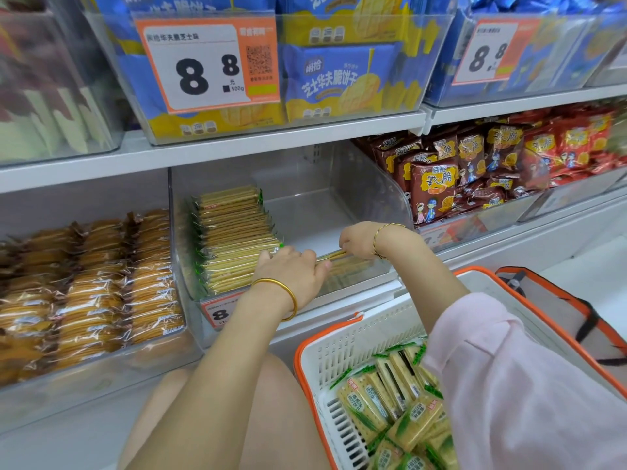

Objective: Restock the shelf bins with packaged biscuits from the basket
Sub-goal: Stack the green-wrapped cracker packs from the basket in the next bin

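Biscuit packets (334,256) sit gripped between left hand (293,268) and right hand (356,239) inside bin (376,195).

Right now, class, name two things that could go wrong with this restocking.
1. The packets pressed between left grip and right grip could slip and fall flat in the bin.
2. The row has bare floor beside it, so its packets might slide out of line.
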The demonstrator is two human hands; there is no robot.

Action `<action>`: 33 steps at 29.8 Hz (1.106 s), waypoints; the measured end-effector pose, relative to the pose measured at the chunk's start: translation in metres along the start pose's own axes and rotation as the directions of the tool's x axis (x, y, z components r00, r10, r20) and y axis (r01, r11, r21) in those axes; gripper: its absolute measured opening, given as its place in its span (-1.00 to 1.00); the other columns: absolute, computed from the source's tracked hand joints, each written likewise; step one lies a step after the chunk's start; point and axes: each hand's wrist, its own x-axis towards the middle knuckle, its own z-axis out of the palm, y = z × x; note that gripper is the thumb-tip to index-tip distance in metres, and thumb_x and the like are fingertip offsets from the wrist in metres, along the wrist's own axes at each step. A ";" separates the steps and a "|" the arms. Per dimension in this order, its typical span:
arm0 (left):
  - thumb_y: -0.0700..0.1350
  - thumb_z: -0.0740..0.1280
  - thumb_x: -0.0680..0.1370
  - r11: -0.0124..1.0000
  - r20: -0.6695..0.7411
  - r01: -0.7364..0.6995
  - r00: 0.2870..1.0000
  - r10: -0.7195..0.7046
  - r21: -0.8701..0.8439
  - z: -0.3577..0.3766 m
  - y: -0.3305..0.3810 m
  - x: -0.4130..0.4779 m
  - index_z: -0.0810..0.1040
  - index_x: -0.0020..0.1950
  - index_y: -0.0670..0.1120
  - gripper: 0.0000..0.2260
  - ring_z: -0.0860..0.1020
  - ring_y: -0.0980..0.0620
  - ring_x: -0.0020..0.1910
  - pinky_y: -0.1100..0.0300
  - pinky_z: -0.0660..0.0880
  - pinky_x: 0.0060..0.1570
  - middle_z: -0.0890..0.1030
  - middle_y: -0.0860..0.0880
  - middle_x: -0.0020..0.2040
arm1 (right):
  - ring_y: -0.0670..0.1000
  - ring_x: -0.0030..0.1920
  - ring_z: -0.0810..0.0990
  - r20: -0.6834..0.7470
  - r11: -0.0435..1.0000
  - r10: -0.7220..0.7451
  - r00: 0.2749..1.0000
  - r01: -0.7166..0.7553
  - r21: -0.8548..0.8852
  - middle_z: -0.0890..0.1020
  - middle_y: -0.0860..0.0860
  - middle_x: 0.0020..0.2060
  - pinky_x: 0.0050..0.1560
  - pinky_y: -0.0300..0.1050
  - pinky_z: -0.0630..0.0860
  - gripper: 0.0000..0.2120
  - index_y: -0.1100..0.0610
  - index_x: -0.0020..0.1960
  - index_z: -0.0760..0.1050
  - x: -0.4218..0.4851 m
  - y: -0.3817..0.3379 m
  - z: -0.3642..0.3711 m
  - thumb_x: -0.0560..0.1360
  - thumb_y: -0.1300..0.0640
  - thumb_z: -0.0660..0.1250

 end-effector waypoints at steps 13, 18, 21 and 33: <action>0.12 -0.04 0.63 0.999 -0.130 -0.043 0.991 0.042 0.002 0.000 0.004 -0.006 0.39 0.28 -0.02 -0.62 0.32 -0.05 0.30 0.00 0.23 0.18 0.47 -0.04 0.25 | 0.21 0.18 0.49 -0.312 0.991 0.023 0.950 0.019 0.132 0.50 0.19 0.21 0.21 0.07 0.45 -0.66 0.18 0.31 0.40 -0.032 0.020 0.000 0.57 0.29 0.07; -0.06 0.08 0.52 0.940 -0.574 -0.341 0.774 0.267 -0.021 0.016 0.025 -0.033 0.51 0.18 -0.08 -0.67 0.48 -0.10 0.12 0.04 0.37 0.02 0.58 -0.03 0.11 | 0.09 0.15 0.53 -0.703 0.822 0.164 0.692 0.298 0.485 0.57 0.11 0.15 0.21 -0.02 0.42 -0.68 0.18 0.24 0.48 -0.105 0.032 0.038 0.54 0.32 0.13; -0.16 0.14 0.46 0.843 -0.519 -0.538 0.725 0.454 -0.014 0.054 0.039 -0.039 0.55 0.09 -0.12 -0.71 0.55 -0.13 0.00 0.05 0.47 -0.08 0.61 -0.05 0.02 | 0.08 0.05 0.59 -0.562 0.734 0.281 0.778 0.203 0.648 0.60 0.08 0.07 0.13 0.02 0.49 -0.72 0.17 0.18 0.52 -0.128 0.049 0.110 0.54 0.31 0.15; -0.30 0.12 0.56 0.846 -0.074 -0.258 0.964 0.254 -0.466 0.141 0.047 -0.027 0.46 0.30 -0.11 -0.66 0.44 -0.04 0.26 0.18 0.33 0.20 0.48 -0.06 0.29 | 0.15 -0.04 0.53 0.180 0.601 0.674 0.717 -0.673 0.431 0.47 0.29 0.19 -0.16 0.00 0.55 -0.39 0.17 0.48 0.02 -0.096 0.084 0.298 0.56 0.02 0.23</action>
